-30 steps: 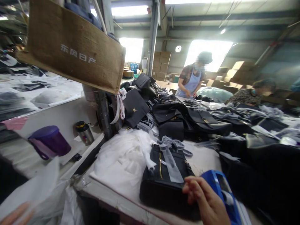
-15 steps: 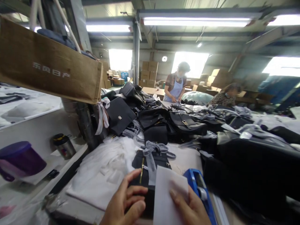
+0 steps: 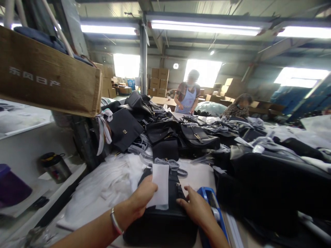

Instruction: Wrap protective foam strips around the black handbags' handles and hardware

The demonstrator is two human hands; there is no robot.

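Left hand (image 3: 141, 198) pinches a white paper slip (image 3: 160, 186) by its lower left edge, thumb over the front; slip stands upright above the black handbag (image 3: 165, 213), which lies at the near table edge in front of the person; half a second ago the slip was low, in the right hand; it has since passed to the left and been lifted over the bag's top; right hand (image 3: 196, 208) now lies open, fingers spread, flat on the bag's right upper side, grasping nothing; judged: bag is being steadied while the slip is brought to its opening; blue tape dispenser (image 3: 213, 206) just right of the right hand; white wrapping sheets (image 3: 108, 182) left of the bag; heap of black bags (image 3: 181, 137) beyond; two co-workers at the far table end.
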